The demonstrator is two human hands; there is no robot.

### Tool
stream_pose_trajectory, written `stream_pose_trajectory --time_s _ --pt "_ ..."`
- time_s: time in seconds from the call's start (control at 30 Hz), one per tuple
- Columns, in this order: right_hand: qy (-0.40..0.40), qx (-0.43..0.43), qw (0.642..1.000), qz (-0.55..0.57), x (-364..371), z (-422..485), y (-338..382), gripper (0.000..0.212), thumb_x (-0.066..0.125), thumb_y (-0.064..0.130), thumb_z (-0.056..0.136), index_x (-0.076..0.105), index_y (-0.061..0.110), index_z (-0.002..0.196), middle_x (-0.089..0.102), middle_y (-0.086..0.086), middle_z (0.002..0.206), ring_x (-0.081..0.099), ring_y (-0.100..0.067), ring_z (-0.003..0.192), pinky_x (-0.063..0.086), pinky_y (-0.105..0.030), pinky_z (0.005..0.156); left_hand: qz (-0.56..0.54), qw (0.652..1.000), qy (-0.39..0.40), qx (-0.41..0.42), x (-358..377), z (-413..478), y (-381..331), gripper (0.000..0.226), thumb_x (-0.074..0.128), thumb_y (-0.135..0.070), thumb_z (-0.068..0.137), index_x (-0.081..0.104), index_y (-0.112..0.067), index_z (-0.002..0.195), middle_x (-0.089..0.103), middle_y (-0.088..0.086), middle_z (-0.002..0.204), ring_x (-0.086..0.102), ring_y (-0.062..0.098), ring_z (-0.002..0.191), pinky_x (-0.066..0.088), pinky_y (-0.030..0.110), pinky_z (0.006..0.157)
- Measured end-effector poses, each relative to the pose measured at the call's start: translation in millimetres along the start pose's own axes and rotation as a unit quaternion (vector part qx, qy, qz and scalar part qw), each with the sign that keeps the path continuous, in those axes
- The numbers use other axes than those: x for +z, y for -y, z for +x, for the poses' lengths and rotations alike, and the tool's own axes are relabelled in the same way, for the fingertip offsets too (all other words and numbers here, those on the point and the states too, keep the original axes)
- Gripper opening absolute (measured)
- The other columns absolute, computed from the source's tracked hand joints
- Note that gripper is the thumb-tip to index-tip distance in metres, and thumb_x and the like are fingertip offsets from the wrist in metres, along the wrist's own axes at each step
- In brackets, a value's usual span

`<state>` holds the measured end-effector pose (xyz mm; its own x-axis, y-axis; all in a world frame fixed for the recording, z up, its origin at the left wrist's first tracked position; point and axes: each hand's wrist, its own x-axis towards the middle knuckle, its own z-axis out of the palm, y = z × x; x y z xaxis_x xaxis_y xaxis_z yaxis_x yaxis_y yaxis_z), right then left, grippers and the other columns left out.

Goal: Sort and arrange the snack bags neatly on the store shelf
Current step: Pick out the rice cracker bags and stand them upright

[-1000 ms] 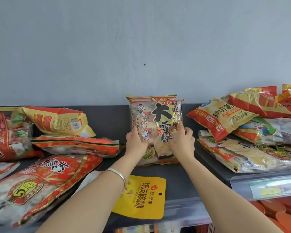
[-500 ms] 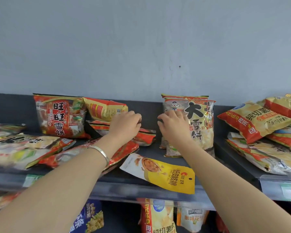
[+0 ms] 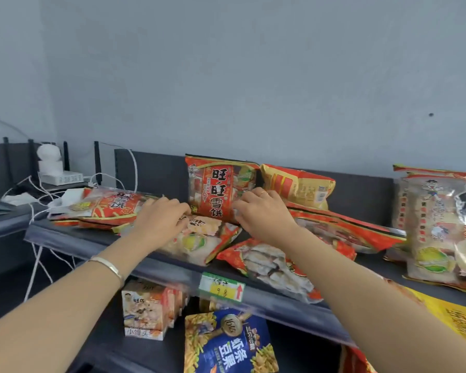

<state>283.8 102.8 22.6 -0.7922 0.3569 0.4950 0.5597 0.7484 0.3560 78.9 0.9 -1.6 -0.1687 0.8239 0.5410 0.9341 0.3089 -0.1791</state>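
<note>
- Location: the upright red bag [image 3: 221,192] stands at the back of the shelf [image 3: 159,267], at 12 o'clock from both hands.
- Grip: the left hand [image 3: 162,219] lies with curled fingers on a flat bag [image 3: 199,238] at 7 o'clock of the upright red bag. The right hand [image 3: 261,214] curls its fingers at that bag's 4 o'clock edge. Pinch or mere contact: cannot tell for either hand.
- Risk: the upright red bag has no side support. If released, it may topple forward.
- Risk: the front bag [image 3: 269,265] overhangs the shelf lip at 5 o'clock. A forearm nudge could slide it off.
- Count, red bags: one upright, four flat.
- Count, others: one yellow bag [image 3: 299,187] at 2 o'clock; two pale bags [image 3: 441,227] at 3 o'clock.
</note>
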Motion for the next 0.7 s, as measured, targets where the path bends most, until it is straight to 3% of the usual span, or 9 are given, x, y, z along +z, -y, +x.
stream_pose_trajectory --time_s 0.17,0.33,0.47,0.53,0.63,0.7 --pt "0.061 -0.008 0.998 -0.001 24 45 54 0.032 0.041 0.033 0.099 0.053 0.024 0.128 0.056 -0.003 0.126 0.048 -0.027 0.121 0.037 -0.045 0.1 -0.022 0.999 0.031 -0.013 38 -22 88 0.033 0.044 -0.041 0.095 0.055 -0.03 0.124 0.056 -0.007 0.128 0.052 0.016 0.115 0.043 0.036 0.09" --pt "0.135 0.005 0.991 0.0 43 71 82 0.04 0.039 0.043 0.099 0.048 0.027 0.135 0.053 -0.004 0.132 0.047 -0.027 0.124 0.038 -0.048 0.102 -0.035 0.996 0.074 -0.03 65 -18 116 0.044 0.04 -0.047 0.095 0.043 -0.029 0.136 0.05 -0.004 0.135 0.048 0.02 0.122 0.042 0.039 0.094" --pt "0.209 0.052 0.976 0.031 59 84 89 0.049 0.035 0.054 0.098 0.04 0.029 0.14 0.048 -0.006 0.138 0.045 -0.032 0.126 0.037 -0.056 0.103 -0.142 0.969 0.14 -0.144 86 -13 123 0.05 0.036 -0.051 0.096 0.043 -0.022 0.136 0.053 0.005 0.13 0.049 0.028 0.119 0.046 0.042 0.09" --pt "0.25 0.101 0.959 0.087 68 89 89 0.055 0.034 0.057 0.096 0.032 0.03 0.144 0.041 -0.008 0.144 0.042 -0.036 0.129 0.037 -0.058 0.104 -0.164 0.959 0.13 -0.193 91 -9 126 0.052 0.034 -0.054 0.095 0.048 -0.017 0.13 0.056 0.008 0.126 0.05 0.03 0.117 0.045 0.042 0.09" --pt "0.282 0.165 0.933 0.152 78 92 86 0.065 0.033 0.064 0.093 0.028 0.028 0.147 0.038 -0.013 0.147 0.044 -0.036 0.129 0.04 -0.053 0.104 -0.14 0.953 0.126 -0.238 94 -4 130 0.058 0.031 -0.06 0.093 0.056 -0.014 0.118 0.058 0.01 0.123 0.049 0.032 0.115 0.042 0.041 0.091" --pt "0.304 0.175 0.92 0.175 81 93 83 0.068 0.032 0.064 0.094 0.033 0.02 0.145 0.043 -0.012 0.146 0.047 -0.032 0.128 0.041 -0.044 0.105 -0.203 0.921 0.17 -0.287 97 1 133 0.061 0.032 -0.064 0.091 0.058 -0.014 0.116 0.057 0.009 0.126 0.049 0.032 0.117 0.039 0.041 0.095"
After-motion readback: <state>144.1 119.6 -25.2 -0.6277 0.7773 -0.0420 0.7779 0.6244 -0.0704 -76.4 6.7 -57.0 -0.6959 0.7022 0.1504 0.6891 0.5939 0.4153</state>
